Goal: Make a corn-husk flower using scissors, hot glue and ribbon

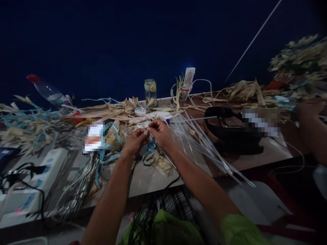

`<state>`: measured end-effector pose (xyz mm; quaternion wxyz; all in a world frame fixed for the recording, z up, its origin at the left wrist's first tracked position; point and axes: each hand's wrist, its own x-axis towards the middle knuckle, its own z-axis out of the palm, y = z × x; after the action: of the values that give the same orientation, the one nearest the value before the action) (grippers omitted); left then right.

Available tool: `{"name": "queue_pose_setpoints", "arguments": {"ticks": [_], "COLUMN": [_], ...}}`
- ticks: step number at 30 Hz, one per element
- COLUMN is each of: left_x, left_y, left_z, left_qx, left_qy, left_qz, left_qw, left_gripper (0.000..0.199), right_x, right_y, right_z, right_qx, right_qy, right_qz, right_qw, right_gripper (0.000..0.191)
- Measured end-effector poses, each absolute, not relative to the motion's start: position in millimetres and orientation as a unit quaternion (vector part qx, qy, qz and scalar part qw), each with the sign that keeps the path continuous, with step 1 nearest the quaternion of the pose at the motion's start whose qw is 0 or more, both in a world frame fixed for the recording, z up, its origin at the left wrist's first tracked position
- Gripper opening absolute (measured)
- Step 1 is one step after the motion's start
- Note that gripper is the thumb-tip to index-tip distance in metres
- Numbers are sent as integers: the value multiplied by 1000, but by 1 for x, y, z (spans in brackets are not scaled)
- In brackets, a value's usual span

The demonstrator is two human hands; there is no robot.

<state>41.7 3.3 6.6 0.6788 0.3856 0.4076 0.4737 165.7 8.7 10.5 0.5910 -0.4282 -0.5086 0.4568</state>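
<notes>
My left hand [135, 142] and my right hand [161, 134] meet over the middle of the table, fingertips pinched together. Whatever they hold between them is too small and dim to name. Just below the fingers, a light blue ribbon [151, 147] curls down in a loop; whether it is joined to the held piece I cannot tell. Dried corn husks [125, 110] are heaped beyond my hands. Husk scraps [162, 163] lie under my right wrist. To the left, another blue ribbon [116, 132] loops round a tan bundle [110, 137].
Clear plastic rods [204, 143] fan out to the right, beside a black strap-like object [230, 134]. Thin wires [79, 190] and a power strip [48, 173] lie left. A glass jar [150, 92] and a tilted bottle [48, 90] are behind. Another person's arm [311, 129] reaches in at right.
</notes>
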Motion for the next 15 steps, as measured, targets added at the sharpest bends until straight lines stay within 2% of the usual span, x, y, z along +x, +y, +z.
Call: {"name": "queue_pose_setpoints", "arguments": {"ticks": [4,7,11,15], "left_x": [41,41,42,41], "left_y": [4,4,3,4], "left_z": [7,5,6,6], "left_qx": [403,422,418,409], "left_qy": [420,425,432,421], "left_qz": [472,472,482,507], "left_qw": [662,647,637,631], "left_gripper": [31,28,27,27], "right_x": [165,171,182,183], "right_y": [10,16,26,25], "right_z": [9,7,5,4], "right_qx": [-425,-423,-455,-470], "right_qy": [-482,-417,-320,-360], "right_qz": [483,494,442,411], "right_qw": [595,635,704,693], "right_gripper": [14,14,12,14]}}
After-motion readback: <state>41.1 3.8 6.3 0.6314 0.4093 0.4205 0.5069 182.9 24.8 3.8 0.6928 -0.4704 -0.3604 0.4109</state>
